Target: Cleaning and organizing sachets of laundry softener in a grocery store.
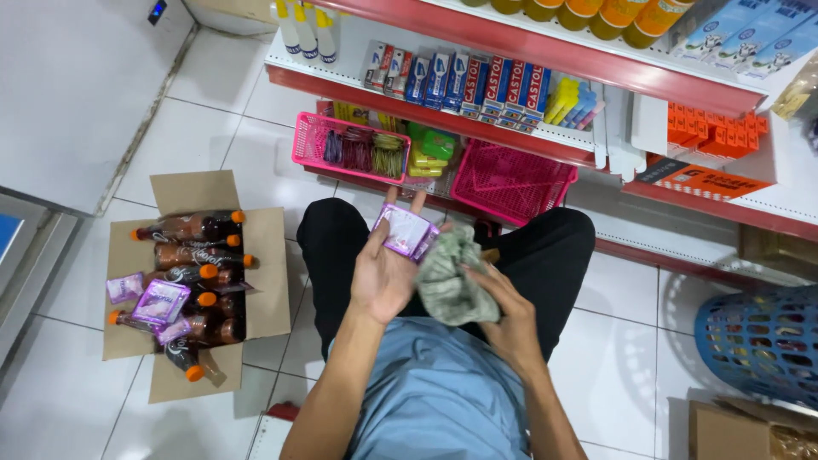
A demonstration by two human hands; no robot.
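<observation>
Purple sachet packs point(406, 232) lie flat in the left hand point(385, 271), which is palm up over the person's lap, fingers spread beneath them and thumb curled at their edge. Touching their right side is a crumpled grey-green cloth point(452, 277), which the right hand point(501, 313) grips from below with fingers bunched into it. Both hands hover above black trousers point(328, 247) as the person crouches before a red and white shelf point(545, 136). Just ahead sit two pink baskets point(511, 181) on the lowest level. To the left, on the white tiled floor point(213, 111), an open cardboard box point(264, 255) holds dark bottles with orange caps point(200, 255) and more purple packs point(159, 301). A blue plastic basket point(758, 341) stands at the right.
</observation>
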